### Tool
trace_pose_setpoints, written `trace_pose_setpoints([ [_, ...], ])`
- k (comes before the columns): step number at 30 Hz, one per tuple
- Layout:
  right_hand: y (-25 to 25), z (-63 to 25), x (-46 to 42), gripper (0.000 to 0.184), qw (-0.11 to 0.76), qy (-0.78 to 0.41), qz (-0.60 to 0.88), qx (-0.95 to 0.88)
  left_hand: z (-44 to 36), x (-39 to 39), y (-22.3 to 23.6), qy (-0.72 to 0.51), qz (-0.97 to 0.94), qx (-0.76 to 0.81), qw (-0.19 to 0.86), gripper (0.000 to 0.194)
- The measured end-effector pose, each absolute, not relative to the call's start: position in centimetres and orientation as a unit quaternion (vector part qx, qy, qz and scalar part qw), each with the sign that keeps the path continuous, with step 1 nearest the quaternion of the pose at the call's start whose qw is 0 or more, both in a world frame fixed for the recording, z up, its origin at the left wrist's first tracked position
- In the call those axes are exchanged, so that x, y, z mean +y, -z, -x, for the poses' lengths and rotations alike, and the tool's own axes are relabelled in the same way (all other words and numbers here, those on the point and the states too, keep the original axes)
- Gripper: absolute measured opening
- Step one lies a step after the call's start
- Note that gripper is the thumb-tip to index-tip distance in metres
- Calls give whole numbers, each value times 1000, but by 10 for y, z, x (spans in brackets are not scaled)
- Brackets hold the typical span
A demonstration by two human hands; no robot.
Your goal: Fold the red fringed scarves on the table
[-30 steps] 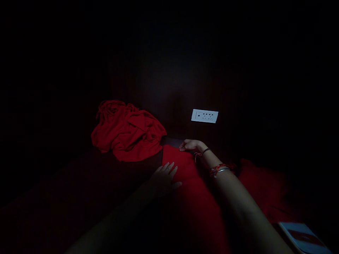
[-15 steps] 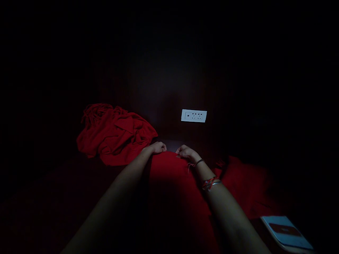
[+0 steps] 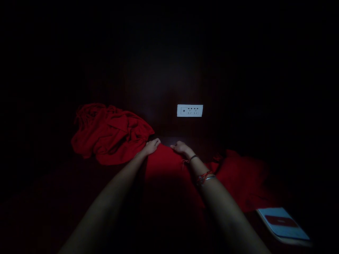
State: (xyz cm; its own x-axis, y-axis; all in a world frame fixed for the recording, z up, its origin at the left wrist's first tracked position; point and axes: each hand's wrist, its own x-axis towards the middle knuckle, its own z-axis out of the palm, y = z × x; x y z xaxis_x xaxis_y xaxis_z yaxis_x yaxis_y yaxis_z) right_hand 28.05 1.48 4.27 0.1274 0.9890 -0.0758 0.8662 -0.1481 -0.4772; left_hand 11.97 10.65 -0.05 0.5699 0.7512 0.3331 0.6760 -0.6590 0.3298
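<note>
My left hand (image 3: 153, 146) is closed on the far left corner of a smooth red cloth (image 3: 164, 164). At the far right corner of the same cloth, my right hand (image 3: 181, 146) grips the edge with bent fingers. The cloth runs from both hands back towards me, and its near part fades into the dark. A dark band, a red cord bracelet and a silvery bangle circle my right wrist and forearm.
A crumpled red fringed scarf (image 3: 113, 135) lies left of my hands. More red fabric (image 3: 238, 180) spreads on the right. Near it lies a pale flat item with a red panel (image 3: 286, 231). A white socket plate (image 3: 190, 110) is on the dark wall ahead.
Both hands have moved slightly, with the cloth's far edge now a little farther away and the left fingers lying over its corner. The whole view has shifted a little.
</note>
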Motion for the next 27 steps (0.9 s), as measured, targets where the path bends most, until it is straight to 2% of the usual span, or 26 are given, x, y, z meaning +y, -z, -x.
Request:
trace_pose_setpoints([
  [5,-42,-278,16,17,208,-208,710,-640,-112,104,-25,-177,-921,325,120,28],
  [8,-41,-279,17,22,226,-214,708,-634,-112,105,-40,-134,-936,309,98,21],
  [13,-41,-277,15,25,250,-207,705,-631,-117,101,-43,-163,-940,295,59,17],
  [17,-44,-275,14,24,245,-191,685,-659,-118,96,-35,-186,-938,286,56,19],
  [21,-46,-274,14,15,238,-157,692,-664,-117,94,-35,-176,-932,311,58,23],
  [27,-43,-274,13,20,214,-101,701,-673,-124,89,-45,-107,-932,346,22,21],
])
